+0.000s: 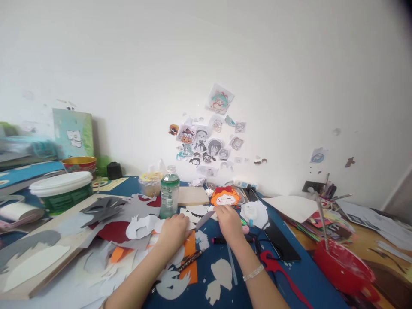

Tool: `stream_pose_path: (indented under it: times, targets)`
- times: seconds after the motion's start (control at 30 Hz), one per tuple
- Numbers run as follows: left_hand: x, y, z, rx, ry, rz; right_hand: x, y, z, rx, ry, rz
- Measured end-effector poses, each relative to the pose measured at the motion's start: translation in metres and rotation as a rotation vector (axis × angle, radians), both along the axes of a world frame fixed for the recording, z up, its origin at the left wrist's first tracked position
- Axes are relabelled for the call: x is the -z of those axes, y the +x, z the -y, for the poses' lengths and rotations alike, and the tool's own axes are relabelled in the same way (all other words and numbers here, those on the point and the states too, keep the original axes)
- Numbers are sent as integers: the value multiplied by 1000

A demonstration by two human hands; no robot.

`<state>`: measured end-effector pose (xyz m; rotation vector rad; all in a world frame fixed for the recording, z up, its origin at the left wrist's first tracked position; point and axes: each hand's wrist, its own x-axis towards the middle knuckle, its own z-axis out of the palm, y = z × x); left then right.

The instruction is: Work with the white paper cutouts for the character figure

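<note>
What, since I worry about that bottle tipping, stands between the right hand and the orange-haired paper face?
Nothing visible stands between the right hand and the orange-haired paper face; the fingers are right by its lower edge. The bottle stands off to the left, just behind the left hand.

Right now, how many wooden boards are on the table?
2: a large board at left, under grey and white cutouts; a small board right of the bottle. Others may be hidden.
</note>
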<state>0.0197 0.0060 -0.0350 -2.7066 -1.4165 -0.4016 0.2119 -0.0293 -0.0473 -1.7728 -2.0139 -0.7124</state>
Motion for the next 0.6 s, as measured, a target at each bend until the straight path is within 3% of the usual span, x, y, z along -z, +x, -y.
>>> stream_pose_path:
  times: [0.1, 0.23, 0.3, 0.4, 0.5, 0.6]
  targets:
    - [-7, -3, 2, 39, -49, 202, -8, 4, 9, -65, 106, -58]
    - [-21, -4, 11, 199, -273, 556, -14, 0, 16, -144, 166, -26]
    - [-26, -1, 16, 245, -379, 597, -15, -6, 17, -158, 164, -34]
    - [-25, 5, 19, 167, -364, 535, -16, -15, 20, -233, 144, -172]
    - [-18, 9, 17, 116, -309, 514, -19, -22, 23, -303, 185, -551]
    - [-12, 10, 12, 96, -364, 627, -25, -22, 29, -323, 212, -1234]
